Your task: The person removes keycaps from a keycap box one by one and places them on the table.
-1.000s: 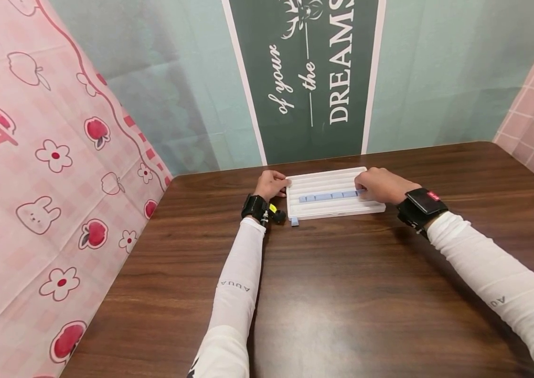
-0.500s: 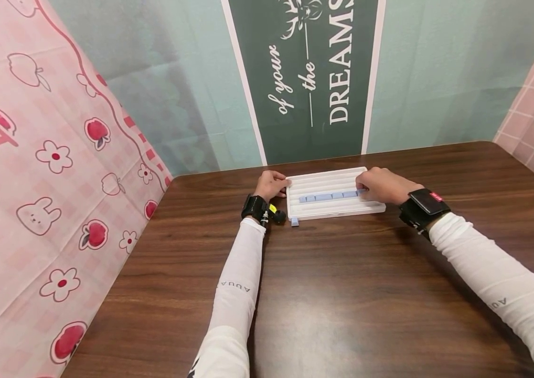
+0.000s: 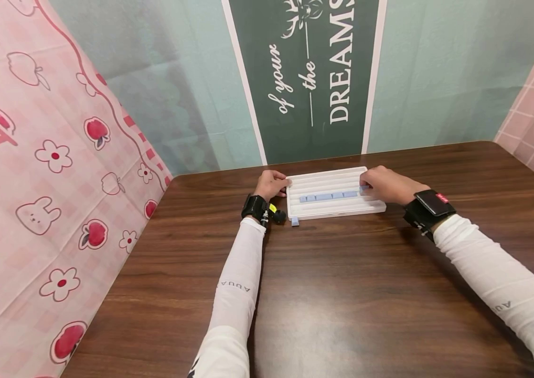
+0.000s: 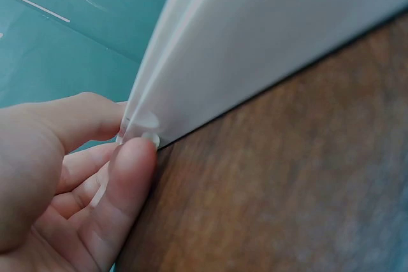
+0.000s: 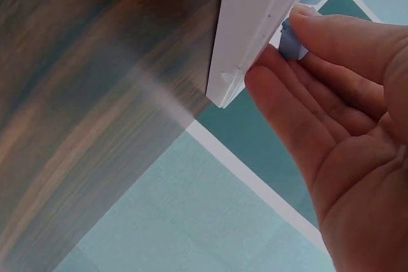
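A white ridged tray (image 3: 328, 180) lies on the table, with a row of light-blue keycaps (image 3: 323, 197) along one of its grooves. My left hand (image 3: 270, 185) pinches the tray's left end between thumb and fingers; the left wrist view shows the thumb (image 4: 132, 170) pressed on its edge. Over the tray's right end, my right hand (image 3: 390, 185) pinches a single blue keycap (image 5: 292, 44) between thumb and fingers. That keycap sits slightly right of the row's end in the head view, partly covered by the fingers.
One more blue keycap (image 3: 295, 222) lies on the brown wooden table (image 3: 342, 294) at the tray's front left corner. A black wrist camera (image 3: 277, 215) sits beside it on my left wrist. A green fabric wall (image 3: 437, 94) stands behind the table.
My right hand has shifted slightly to the right, and the keycap in its fingers has come away from the row's right end. The left hand and tray have stayed in place.
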A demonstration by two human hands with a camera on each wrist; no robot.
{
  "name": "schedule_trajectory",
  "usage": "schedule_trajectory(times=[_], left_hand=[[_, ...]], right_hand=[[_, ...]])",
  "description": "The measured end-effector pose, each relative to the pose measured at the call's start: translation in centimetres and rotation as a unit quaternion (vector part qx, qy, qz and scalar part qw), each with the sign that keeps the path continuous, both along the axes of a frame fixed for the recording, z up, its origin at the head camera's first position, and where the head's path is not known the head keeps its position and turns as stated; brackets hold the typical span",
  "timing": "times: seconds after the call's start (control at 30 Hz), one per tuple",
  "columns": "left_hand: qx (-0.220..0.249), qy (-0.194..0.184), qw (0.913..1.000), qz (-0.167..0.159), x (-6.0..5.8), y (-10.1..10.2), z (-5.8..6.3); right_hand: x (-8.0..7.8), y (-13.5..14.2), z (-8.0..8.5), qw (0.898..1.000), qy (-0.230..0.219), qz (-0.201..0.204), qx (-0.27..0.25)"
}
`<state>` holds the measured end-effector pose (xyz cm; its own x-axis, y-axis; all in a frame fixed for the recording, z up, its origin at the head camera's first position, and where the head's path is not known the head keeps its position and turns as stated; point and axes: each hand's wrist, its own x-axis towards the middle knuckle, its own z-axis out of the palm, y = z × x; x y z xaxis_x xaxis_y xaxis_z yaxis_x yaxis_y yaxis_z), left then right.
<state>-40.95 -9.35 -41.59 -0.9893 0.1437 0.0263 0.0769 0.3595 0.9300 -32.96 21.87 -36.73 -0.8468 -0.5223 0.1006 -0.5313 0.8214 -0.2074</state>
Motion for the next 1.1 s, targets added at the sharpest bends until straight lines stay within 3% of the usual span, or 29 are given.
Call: schedule_trajectory(times=[0.67, 1.1], left_hand=[[-0.007, -0.008, 0.9999, 0.013, 0.09, -0.02, 0.10], [-0.007, -0.012, 0.9998, 0.014, 0.07, 0.00, 0.25]], right_hand=[[-0.19, -0.08, 0.07, 1.000, -0.012, -0.012, -0.002], [0.44, -0.35, 0.79, 1.000, 0.017, -0.005, -0.002]])
